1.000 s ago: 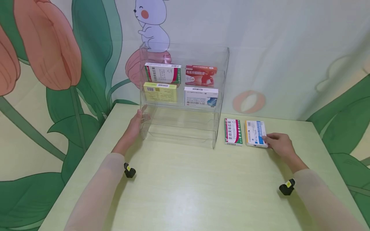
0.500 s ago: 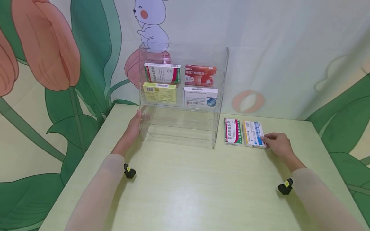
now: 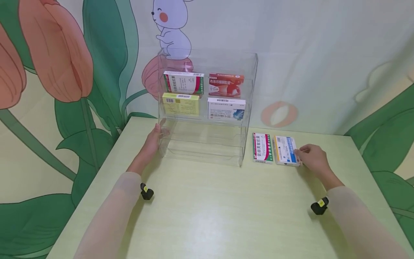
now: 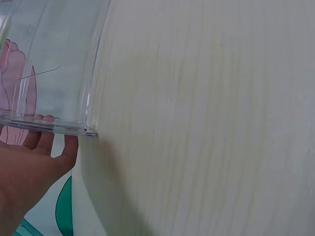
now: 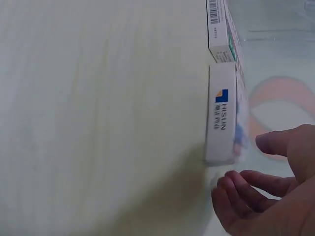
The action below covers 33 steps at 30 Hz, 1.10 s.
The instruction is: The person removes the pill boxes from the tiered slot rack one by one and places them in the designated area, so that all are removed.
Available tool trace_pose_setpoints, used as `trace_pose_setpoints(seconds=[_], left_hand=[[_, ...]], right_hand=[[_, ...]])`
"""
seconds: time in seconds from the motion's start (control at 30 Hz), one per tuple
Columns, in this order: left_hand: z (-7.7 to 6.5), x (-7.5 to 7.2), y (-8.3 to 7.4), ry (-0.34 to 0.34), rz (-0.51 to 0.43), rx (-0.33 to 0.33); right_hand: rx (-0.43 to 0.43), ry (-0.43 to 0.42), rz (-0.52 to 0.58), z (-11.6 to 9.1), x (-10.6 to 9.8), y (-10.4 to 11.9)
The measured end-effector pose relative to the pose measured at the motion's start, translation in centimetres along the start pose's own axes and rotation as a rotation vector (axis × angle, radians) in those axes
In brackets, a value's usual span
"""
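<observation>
A clear acrylic display rack (image 3: 203, 156) stands at the back of the table. My left hand (image 3: 151, 142) rests against its left side panel; in the left wrist view, fingertips of that hand (image 4: 34, 162) show through the plastic. To the rack's right lies a white medicine box with blue and orange bands (image 3: 286, 151). Beside that box's right edge is my right hand (image 3: 313, 158). The right wrist view shows thumb and fingers spread apart near the end of the white medicine box (image 5: 221, 118), holding nothing. A red-and-green-edged medicine box (image 3: 262, 148) lies just left of it.
Upper tiers of the rack bear a white-and-green medicine box (image 3: 184, 82), a red one (image 3: 225, 85), a yellow one (image 3: 181, 105) and a white-and-blue one (image 3: 225, 109). A printed curtain (image 3: 307, 54) hangs behind the pale table (image 3: 207, 208).
The white-and-blue-banded box has shifted slightly left, nearer the other flat box. My right thumb and fingers have come off its edge. My left hand stays at the rack.
</observation>
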<state>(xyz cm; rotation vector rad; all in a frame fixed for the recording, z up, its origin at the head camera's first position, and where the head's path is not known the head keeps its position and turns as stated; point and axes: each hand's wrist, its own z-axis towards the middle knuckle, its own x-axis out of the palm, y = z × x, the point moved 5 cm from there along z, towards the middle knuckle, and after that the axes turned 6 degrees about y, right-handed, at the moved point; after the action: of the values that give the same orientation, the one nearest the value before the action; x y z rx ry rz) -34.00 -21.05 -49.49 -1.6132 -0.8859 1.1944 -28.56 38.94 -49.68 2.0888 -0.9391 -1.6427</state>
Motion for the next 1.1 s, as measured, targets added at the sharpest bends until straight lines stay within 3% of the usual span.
trace_pose_setpoints(seconds=[0.13, 0.4, 0.57, 0.67, 0.77, 0.9, 1.1], left_hand=[[0.1, 0.1, 0.1, -0.005, 0.004, 0.004], [0.2, 0.3, 0.1, 0.006, 0.0, 0.004], [0.2, 0.3, -0.3, 0.018, -0.021, 0.004], [-0.2, 0.4, -1.2, 0.028, -0.03, -0.008], [-1.0, 0.6, -2.6, 0.041, -0.024, -0.015], [-1.6, 0.6, -3.4, 0.044, -0.03, 0.003], [-0.5, 0.2, -1.3, 0.02, -0.018, -0.016]], right_hand=[[-0.144, -0.089, -0.111, -0.3, -1.1, 3.3], [-0.51, -0.254, -0.066, -3.1, -3.2, 13.3], [-0.704, -0.327, -0.041, -4.8, -3.2, 19.3], [-0.801, -0.375, -0.086, -5.6, -2.7, 22.3], [-0.864, -0.351, -0.133, -6.0, -1.8, 25.0], [-0.879, -0.229, -0.205, -5.5, 0.0, 27.8], [-0.874, -0.145, -0.368, -4.5, 1.9, 30.4]])
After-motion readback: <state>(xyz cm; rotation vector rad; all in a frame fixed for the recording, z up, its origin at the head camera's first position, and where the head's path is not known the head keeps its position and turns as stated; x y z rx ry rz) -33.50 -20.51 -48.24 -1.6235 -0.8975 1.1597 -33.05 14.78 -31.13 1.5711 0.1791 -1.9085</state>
